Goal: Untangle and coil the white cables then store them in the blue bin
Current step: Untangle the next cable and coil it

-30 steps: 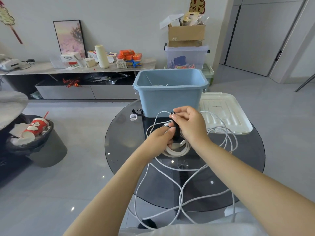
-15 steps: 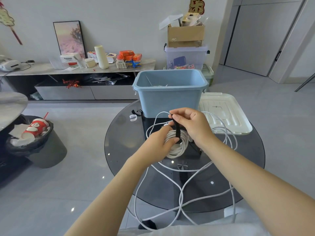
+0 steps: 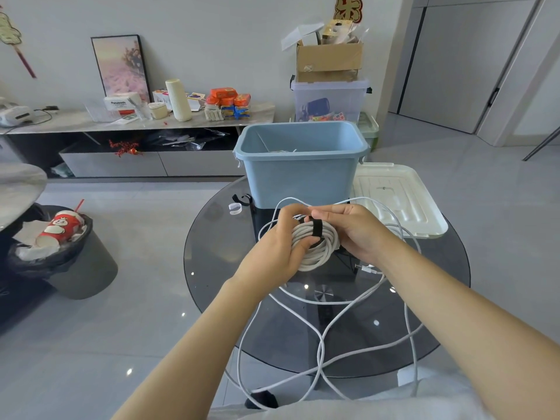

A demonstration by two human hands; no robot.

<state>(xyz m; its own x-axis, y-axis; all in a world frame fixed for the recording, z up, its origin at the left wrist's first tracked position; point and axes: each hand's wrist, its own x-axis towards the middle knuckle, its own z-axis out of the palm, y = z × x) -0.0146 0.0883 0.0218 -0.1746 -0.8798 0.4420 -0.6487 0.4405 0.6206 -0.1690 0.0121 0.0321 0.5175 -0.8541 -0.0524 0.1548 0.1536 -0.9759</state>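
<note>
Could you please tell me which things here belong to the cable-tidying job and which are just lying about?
Job:
coiled white cable, in both hands
black strap round it
loose white cables
blue bin
white lid

Lying about:
trash can
cardboard box
framed picture

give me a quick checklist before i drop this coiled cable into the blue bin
1. Coil held: ok. Left hand and right hand both grip the coiled cable.
2. Black strap around the coil: wrapped over it; whether it is fastened, cannot tell.
3. Coil free of the loose cables trailing over the table: cannot tell, strands run right under the hands.
4. Blue bin open and uncovered: ok, its white lid lies beside it.
5. Room in the bin: ok by the part that shows; the bottom is hidden.
</note>
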